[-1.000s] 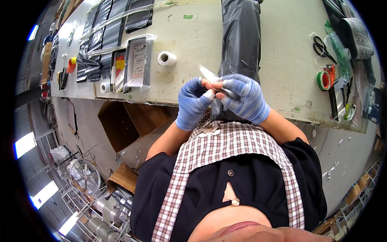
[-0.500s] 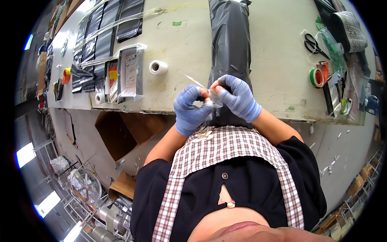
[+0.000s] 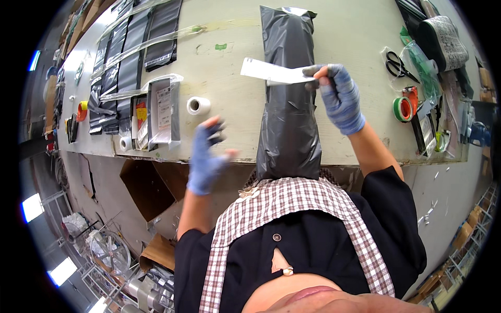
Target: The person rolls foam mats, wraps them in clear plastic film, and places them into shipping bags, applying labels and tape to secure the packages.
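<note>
The right hand (image 3: 342, 101) pinches a white strip (image 3: 271, 71) at its three-o'clock end; the strip crosses in front of the black package (image 3: 289, 133), covering a band of it, contact unclear; from the package's middle, the left hand (image 3: 204, 159), blurred, spreads wide at eight, near the white roll (image 3: 198, 106) at nine; past that roll sits a grey tray (image 3: 176, 112); black bags (image 3: 133, 57) lie at ten, scissors (image 3: 403, 68) at two, a green-edged tape roll (image 3: 396, 116) at three.
</note>
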### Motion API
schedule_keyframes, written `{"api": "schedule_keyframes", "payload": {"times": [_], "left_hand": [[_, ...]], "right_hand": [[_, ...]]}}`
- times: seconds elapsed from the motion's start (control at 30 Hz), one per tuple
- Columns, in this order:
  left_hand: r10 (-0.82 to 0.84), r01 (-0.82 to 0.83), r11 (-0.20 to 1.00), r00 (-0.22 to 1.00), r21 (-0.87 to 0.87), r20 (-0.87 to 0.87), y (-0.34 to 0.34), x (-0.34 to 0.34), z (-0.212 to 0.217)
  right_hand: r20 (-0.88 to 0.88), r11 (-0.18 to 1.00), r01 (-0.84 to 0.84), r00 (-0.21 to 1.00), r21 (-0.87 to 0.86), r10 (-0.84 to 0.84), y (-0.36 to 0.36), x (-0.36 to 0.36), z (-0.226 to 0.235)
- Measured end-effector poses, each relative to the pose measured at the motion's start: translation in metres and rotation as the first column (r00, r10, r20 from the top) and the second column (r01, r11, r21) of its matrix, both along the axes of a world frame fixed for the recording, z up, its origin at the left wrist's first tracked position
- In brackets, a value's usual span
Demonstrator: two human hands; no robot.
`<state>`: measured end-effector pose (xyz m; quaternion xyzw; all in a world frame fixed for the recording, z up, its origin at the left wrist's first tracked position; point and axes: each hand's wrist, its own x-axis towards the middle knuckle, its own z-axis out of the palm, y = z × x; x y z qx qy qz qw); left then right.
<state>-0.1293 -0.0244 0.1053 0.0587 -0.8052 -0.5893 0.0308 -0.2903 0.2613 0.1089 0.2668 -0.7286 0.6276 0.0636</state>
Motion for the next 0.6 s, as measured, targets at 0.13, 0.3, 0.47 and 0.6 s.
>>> {"api": "schedule_keyframes", "payload": {"times": [0.13,0.3,0.47,0.6], "left_hand": [[0.069,-0.121,0.979,0.955,-0.166,-0.288,0.062,-0.059,-0.021],[0.044,-0.146,0.953,0.934,-0.265,-0.354,0.028,-0.059,-0.024],[0.235,-0.324,0.580,0.945,-0.748,-0.227,-0.070,0.017,-0.031],[0.346,0.155,0.361,0.894,-0.919,0.287,-0.134,0.101,-0.053]], "right_hand": [[0.057,0.997,-0.075,0.996,-0.018,0.075,-0.016,0.024,0.005],[-0.115,0.993,-0.011,0.993,0.118,0.025,0.017,0.007,-0.004],[-0.409,0.968,0.102,0.913,0.229,0.001,0.047,-0.045,-0.024],[-0.397,0.932,-0.002,0.904,0.363,0.157,0.057,-0.070,-0.071]]}}
